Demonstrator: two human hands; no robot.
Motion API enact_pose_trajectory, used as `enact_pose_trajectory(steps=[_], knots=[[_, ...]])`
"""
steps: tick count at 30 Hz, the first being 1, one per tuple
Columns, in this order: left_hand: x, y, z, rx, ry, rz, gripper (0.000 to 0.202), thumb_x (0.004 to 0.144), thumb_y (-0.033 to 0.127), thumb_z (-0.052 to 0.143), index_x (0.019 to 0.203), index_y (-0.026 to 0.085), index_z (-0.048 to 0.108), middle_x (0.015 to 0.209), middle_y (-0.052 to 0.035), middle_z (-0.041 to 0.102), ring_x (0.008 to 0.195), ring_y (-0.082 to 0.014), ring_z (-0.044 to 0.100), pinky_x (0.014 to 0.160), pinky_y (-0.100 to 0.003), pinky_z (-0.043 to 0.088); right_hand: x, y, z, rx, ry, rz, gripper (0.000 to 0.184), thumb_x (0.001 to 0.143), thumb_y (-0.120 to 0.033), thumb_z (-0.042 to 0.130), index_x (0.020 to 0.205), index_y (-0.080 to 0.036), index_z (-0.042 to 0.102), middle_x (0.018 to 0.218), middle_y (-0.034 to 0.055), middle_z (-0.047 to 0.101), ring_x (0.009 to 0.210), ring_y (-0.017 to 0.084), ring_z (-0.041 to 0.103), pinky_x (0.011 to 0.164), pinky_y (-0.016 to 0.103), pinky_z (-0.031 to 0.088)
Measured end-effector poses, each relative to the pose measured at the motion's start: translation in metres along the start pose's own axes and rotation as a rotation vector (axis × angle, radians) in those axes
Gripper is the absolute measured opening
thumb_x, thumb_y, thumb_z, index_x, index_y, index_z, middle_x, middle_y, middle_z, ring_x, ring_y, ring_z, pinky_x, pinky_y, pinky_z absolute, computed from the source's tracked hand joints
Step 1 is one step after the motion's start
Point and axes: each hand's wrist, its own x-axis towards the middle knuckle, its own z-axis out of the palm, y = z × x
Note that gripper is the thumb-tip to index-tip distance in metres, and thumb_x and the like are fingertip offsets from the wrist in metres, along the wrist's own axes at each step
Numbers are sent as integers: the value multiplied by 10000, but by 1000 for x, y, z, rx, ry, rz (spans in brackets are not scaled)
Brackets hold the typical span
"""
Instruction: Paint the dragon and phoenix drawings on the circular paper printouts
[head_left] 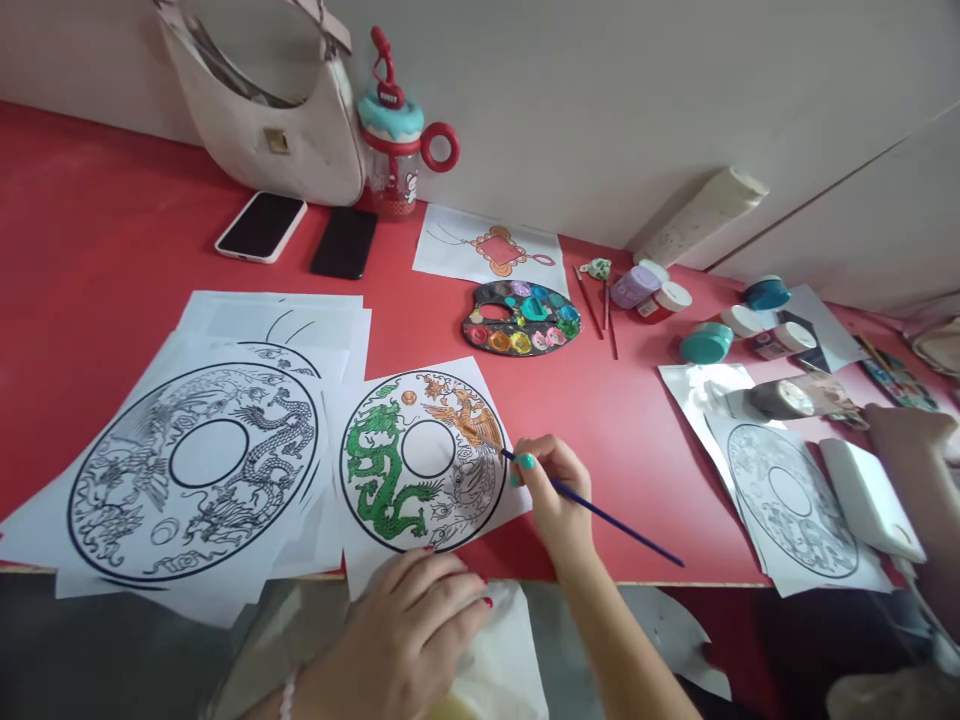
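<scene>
My right hand [553, 492] pinches a thin blue paintbrush [611, 518], its tip touching the orange phoenix part of a round dragon-and-phoenix colouring sheet [424, 460]. The dragon on that sheet is painted green. My left hand [409, 625] rests at the near edge of the table, fingers flat on the lower corner of the sheet and a white tissue. A black paint palette [523, 318] with several colour blobs lies beyond the sheet.
A stack of uncoloured circular prints [195, 465] lies left. Two phones [261, 226], a white handbag [262, 110] and a red-lidded bottle [394, 140] stand at the back. Paint jars [706, 342], brushes and another sheet [795, 505] lie right, where another person's arm [919, 470] reaches in.
</scene>
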Motion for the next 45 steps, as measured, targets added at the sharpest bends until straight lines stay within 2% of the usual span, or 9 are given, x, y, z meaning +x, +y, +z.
enact_pose_trajectory(steps=[7, 18, 21, 24, 28, 31, 35, 39, 45], knots=[[16, 0, 14, 52, -34, 20, 430, 886, 91, 423, 1296, 182, 516, 1211, -93, 641, 1112, -259, 551, 965, -391, 387, 30, 3, -14, -96, 2, -72, 456, 813, -442, 639, 541, -202, 362, 479, -66, 314, 454, 74, 261, 453, 235, 218], [15, -5, 23, -73, 45, -28, 454, 875, 101, 447, 1307, 216, 526, 1193, -108, 648, 1099, -264, 583, 955, -392, 425, 32, 17, -11, 29, 101, 60, 497, 886, -585, 450, 580, -200, 521, 431, -40, 408, 335, 76, 311, 350, 228, 201], [14, -2, 8, -86, 23, 48, 485, 878, 100, 443, 1339, 242, 498, 1152, -90, 675, 1069, -248, 604, 947, -369, 446, 35, 14, -11, 18, 77, 87, 468, 825, -577, 560, 557, -203, 474, 421, -50, 405, 340, 71, 314, 356, 222, 224], [8, -3, -23, -12, 27, 150, 510, 873, 97, 462, 1352, 271, 487, 1092, -28, 707, 1011, -210, 629, 980, -329, 435, 36, 11, -10, -30, 64, 143, 449, 779, -515, 650, 546, -205, 425, 403, -61, 404, 355, 62, 303, 367, 212, 229], [10, -23, -80, 210, 55, -52, 528, 829, 191, 600, 1338, 297, 515, 1319, -15, 576, 1221, -259, 504, 1115, -372, 312, 36, 9, -9, -51, 83, 160, 418, 774, -476, 665, 563, -206, 425, 396, -67, 411, 359, 59, 306, 368, 206, 230], [29, -51, -111, 157, 0, -159, 715, 759, 362, 718, 1409, 299, 428, 1488, -35, 384, 1361, -369, 311, 1168, -511, 120, 36, 10, -8, -43, 87, 156, 404, 776, -467, 667, 575, -206, 433, 402, -65, 422, 363, 61, 320, 370, 205, 239], [57, -89, -121, 133, -205, -205, 911, 599, 572, 784, 1396, 295, 438, 1581, -37, 160, 1421, -433, 88, 1119, -608, -63, 36, 10, -8, -23, 93, 160, 417, 787, -495, 649, 580, -208, 428, 411, -68, 405, 364, 60, 309, 364, 205, 231], [66, -109, -121, 190, -308, -147, 932, 630, 628, 732, 1428, 299, 380, 1594, -28, 75, 1433, -410, 53, 1131, -581, -22, 37, 11, -7, 17, 91, 165, 430, 792, -518, 636, 593, -211, 409, 431, -69, 402, 367, 57, 298, 362, 205, 216], [78, -122, -141, 303, -396, -111, 963, 712, 622, 670, 1493, 296, 210, 1596, -59, 28, 1426, -418, 83, 1127, -587, 37, 37, 12, -8, 37, 88, 142, 433, 807, -516, 618, 587, -214, 399, 437, -71, 386, 366, 60, 307, 371, 211, 230]])
